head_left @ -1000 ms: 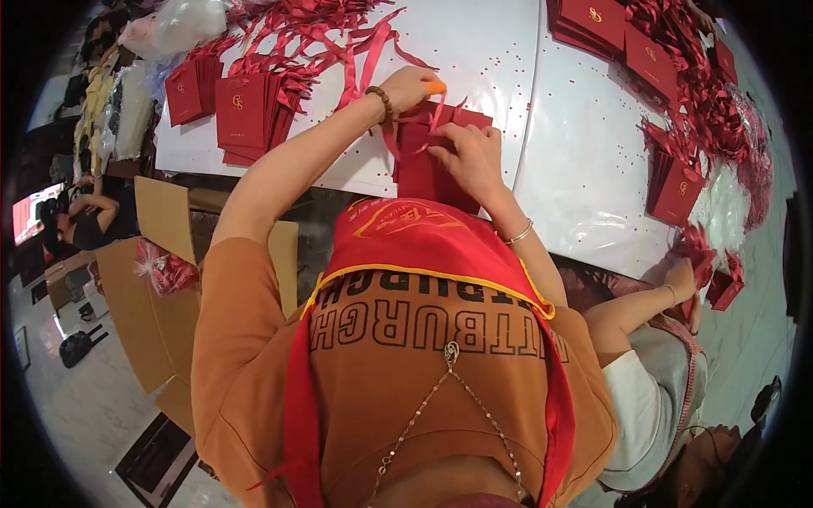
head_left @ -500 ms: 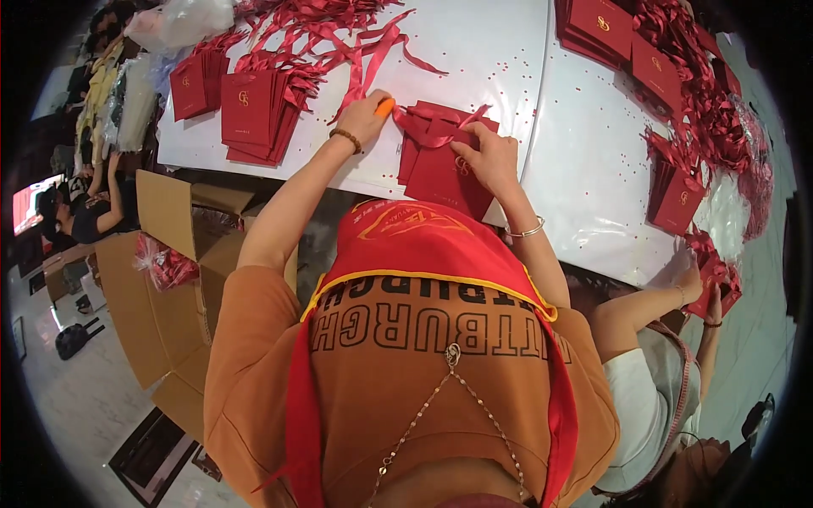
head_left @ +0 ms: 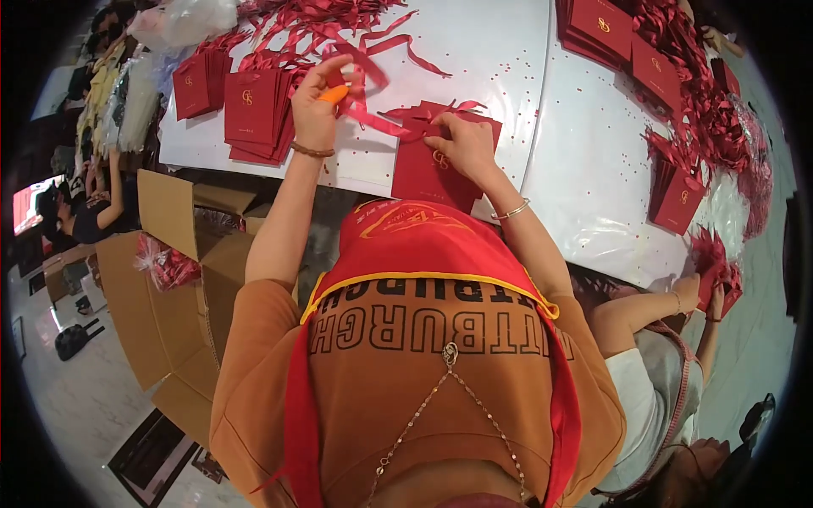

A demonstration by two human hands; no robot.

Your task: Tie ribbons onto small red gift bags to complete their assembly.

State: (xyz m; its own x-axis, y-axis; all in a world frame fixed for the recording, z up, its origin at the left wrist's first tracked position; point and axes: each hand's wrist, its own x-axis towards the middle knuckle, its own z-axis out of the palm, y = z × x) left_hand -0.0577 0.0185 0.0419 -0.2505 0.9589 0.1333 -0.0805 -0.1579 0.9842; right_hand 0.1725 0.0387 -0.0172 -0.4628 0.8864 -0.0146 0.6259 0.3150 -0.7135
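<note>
A red paper gift bag [head_left: 428,173] with gold print lies flat on top of others at the table's near edge. My right hand [head_left: 464,146] is closed in a pinch on the ribbon at its upper part. From there the red ribbon [head_left: 377,124] stretches left to my left hand [head_left: 318,106], which is raised, fingers curled round it, with an orange cover on one finger. A loop of that ribbon is blurred beyond my fingers. Beside my left hand stands a stack of red gift bags [head_left: 254,114].
Loose red ribbons [head_left: 296,34] heap at the far left of the white table [head_left: 474,51], with small red dots scattered about. More bags [head_left: 601,34] lie at the far right. An open cardboard box [head_left: 140,322] stands left; a co-worker's hand [head_left: 690,292] holds a red bag at right.
My left hand has moved left and lifted, drawing the ribbon away from the bag. My right hand has shifted slightly left, and the top bag has moved left with it.
</note>
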